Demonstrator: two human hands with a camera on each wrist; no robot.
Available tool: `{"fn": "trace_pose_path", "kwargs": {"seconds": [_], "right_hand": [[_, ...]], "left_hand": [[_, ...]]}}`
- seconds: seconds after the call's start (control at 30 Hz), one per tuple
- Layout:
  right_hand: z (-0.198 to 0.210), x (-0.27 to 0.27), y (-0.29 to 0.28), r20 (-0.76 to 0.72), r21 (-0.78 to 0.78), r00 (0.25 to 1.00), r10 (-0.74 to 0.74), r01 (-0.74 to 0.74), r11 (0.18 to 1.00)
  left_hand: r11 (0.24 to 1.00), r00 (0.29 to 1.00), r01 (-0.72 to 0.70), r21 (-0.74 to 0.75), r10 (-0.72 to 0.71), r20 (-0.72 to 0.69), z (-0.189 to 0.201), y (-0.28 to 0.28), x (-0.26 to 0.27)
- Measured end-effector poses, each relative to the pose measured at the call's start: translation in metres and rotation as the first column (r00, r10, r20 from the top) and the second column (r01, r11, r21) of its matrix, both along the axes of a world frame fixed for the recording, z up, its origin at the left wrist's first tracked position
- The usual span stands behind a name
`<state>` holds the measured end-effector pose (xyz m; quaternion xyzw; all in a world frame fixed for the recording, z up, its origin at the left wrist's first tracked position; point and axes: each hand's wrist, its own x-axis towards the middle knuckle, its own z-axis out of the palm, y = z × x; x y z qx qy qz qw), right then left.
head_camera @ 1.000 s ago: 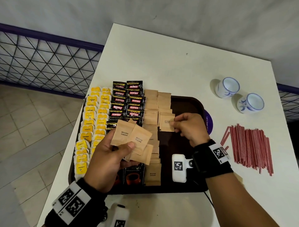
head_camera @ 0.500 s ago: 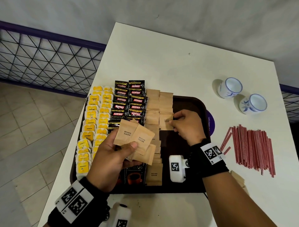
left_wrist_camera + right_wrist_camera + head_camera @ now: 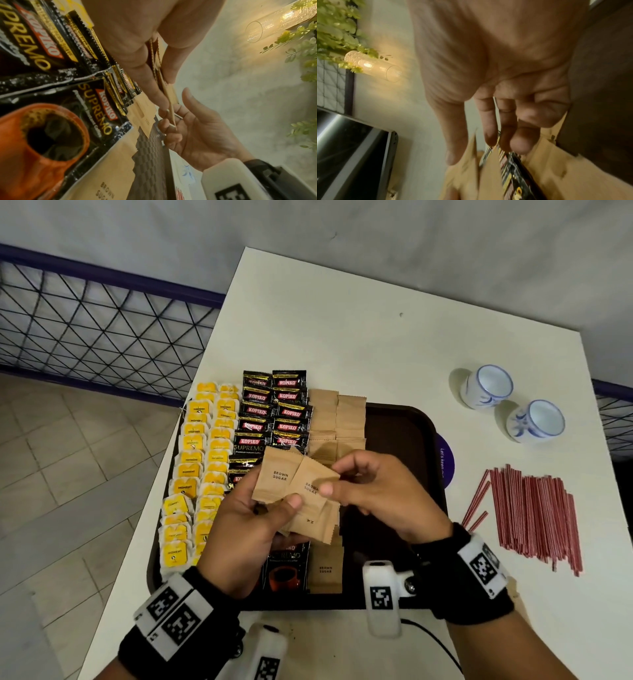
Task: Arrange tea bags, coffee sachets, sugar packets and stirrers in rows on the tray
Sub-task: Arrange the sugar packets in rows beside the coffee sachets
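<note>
My left hand (image 3: pixel 281 503) grips a fan of brown sugar packets (image 3: pixel 291 484) above the middle of the dark tray (image 3: pixel 428 440). My right hand (image 3: pixel 333 481) pinches the right edge of the fan's front packet, thumb on top and fingers behind. In the left wrist view the packets (image 3: pixel 169 93) show edge-on between my left fingers, and the right hand (image 3: pixel 197 128) touches their lower corner. The tray carries rows of yellow tea bags (image 3: pixel 205 467), black coffee sachets (image 3: pixel 274 412) and brown sugar packets (image 3: pixel 337 419). Red stirrers (image 3: pixel 534 515) lie on the table to the right.
Two blue-and-white cups (image 3: pixel 486 386) (image 3: pixel 536 421) stand at the back right of the white table (image 3: pixel 342 337). A purple disc (image 3: pixel 447 460) peeks out beside the tray's right rim. The tray's right part is bare. A wire fence runs behind the table's left edge.
My right hand left a sugar packet on the second sugar row and came back to the fan in my left hand, where it now pinches a packet.
</note>
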<state>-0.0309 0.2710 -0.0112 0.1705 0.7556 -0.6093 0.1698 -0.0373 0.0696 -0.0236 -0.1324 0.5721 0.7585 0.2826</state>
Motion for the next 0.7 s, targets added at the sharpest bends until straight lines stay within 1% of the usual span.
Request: {"fn": "trace_pose_path", "kwargs": {"seconds": [0.03,0.1,0.27,0.37,0.47,0.5,0.57,0.63,0.7], "right_hand": [[-0.003,0.001,-0.003,-0.022,0.0,1.0,0.004,-0.004,1.0],[-0.009,0.002,-0.007,-0.053,-0.019,0.998,-0.034,0.033,0.999],[-0.003,0.0,-0.006,-0.039,-0.114,0.988,-0.151,0.146,0.983],[-0.001,-0.002,0.002,-0.037,-0.113,0.982,-0.184,0.179,0.977],[-0.004,-0.004,0.024,-0.063,-0.131,0.956,-0.287,0.277,0.952],[-0.006,-0.004,0.034,-0.073,-0.095,0.95,-0.303,0.296,0.95],[-0.012,-0.005,0.05,-0.07,0.044,0.957,-0.281,0.284,0.958],[-0.02,-0.004,0.058,-0.023,0.178,0.969,-0.246,0.246,0.953],[-0.027,-0.004,0.06,0.031,0.234,0.973,-0.231,0.217,0.948]], "left_hand": [[1.0,1.0,0.007,0.003,-0.007,-0.004,0.0,0.002,0.0],[1.0,1.0,0.016,0.017,-0.016,0.004,0.001,0.004,0.001],[0.999,0.999,0.006,0.051,-0.009,0.05,0.0,0.004,0.003],[0.998,0.999,-0.002,0.055,-0.001,0.053,-0.002,0.002,0.001],[0.999,0.998,-0.01,0.047,0.007,0.059,-0.003,-0.001,-0.001],[0.999,0.998,-0.017,0.043,0.014,0.06,-0.003,-0.002,-0.001],[0.999,0.998,-0.028,0.042,0.026,0.063,-0.004,-0.005,-0.001],[0.999,0.998,-0.027,0.041,0.025,0.061,-0.005,-0.007,-0.002],[0.999,0.998,-0.025,0.039,0.023,0.063,-0.004,-0.008,-0.002]]}}
